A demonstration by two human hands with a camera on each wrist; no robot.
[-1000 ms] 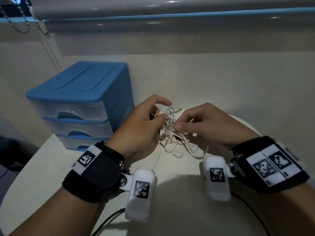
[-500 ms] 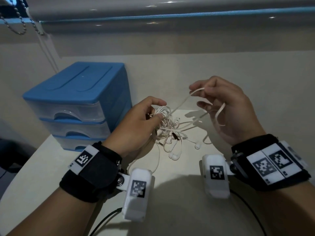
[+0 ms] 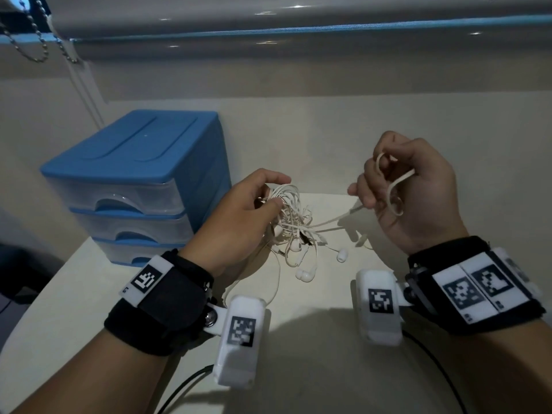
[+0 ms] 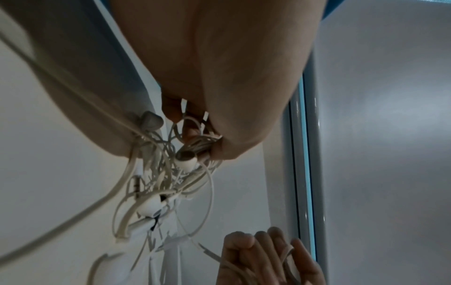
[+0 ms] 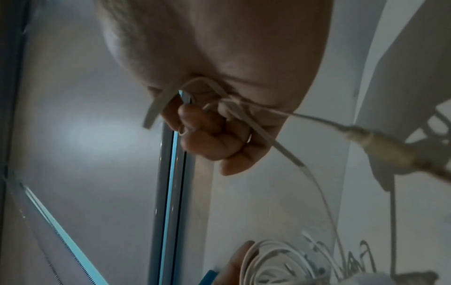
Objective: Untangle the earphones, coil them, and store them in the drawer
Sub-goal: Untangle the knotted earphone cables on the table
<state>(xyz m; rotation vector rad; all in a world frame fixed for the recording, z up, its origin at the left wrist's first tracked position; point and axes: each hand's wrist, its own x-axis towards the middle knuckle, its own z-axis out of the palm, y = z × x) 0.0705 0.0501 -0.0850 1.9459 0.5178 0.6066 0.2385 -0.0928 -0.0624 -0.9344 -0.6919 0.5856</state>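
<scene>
Nearest the camera, two forearms wear black wrist straps with white camera pods and square code tags, dark cables trailing off the near edge of the pale bench (image 3: 89,294). Just past them, the left hand (image 3: 239,222) grips the white earphones (image 3: 294,231) as a tangled bundle, thumb and curled fingers (image 4: 219,150) pinching the loops at its top; the bundle is held just above the bench, with several earbuds hanging from its lower side and one loose strand running down to the bench beside the left wrist. To the right and a bit higher, the right hand (image 3: 415,192) is curled round a freed length of cord, palm turned toward the camera, with loops of cord wound across its fingers (image 5: 207,142). From that hand a strand with a thicker inline piece runs taut back to the bundle. Both hands are well apart, joined only by that cord. Further back on the left, a blue drawer unit (image 3: 134,180) with three clear drawers stands on the bench, all drawers closed. Behind it a wall, with a bead chain (image 3: 33,43) hanging at top left.
</scene>
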